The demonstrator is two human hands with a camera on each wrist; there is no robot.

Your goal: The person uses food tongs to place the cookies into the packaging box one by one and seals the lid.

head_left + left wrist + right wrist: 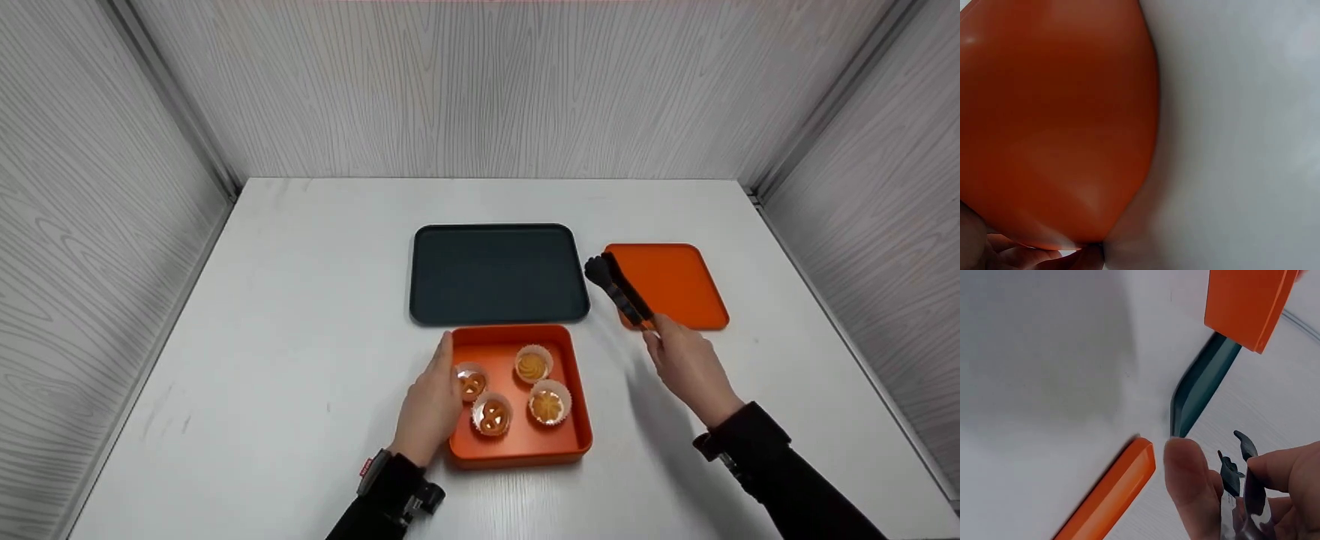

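Note:
My left hand (426,409) rests against the left wall of a deep orange box (517,450), its fingers lying along the outside. In the left wrist view, the box's side (1055,112) takes up the left half, with fingers (1022,256) at its bottom edge. Several small cakes in pale paper cups sit inside: two have a glossy looped topping (493,417) and two a yellowish swirl (532,366). My right hand (688,366) grips black-headed tongs (619,289), raised between the dark tray and the orange tray. Between the tong heads (1231,477), nothing shows.
A dark green tray (495,274) lies right behind the box. To its right is a flat orange tray (667,281), partly covered by the tongs. The white table (300,360) is enclosed by pale wood-grain panels (465,90) at the back and sides.

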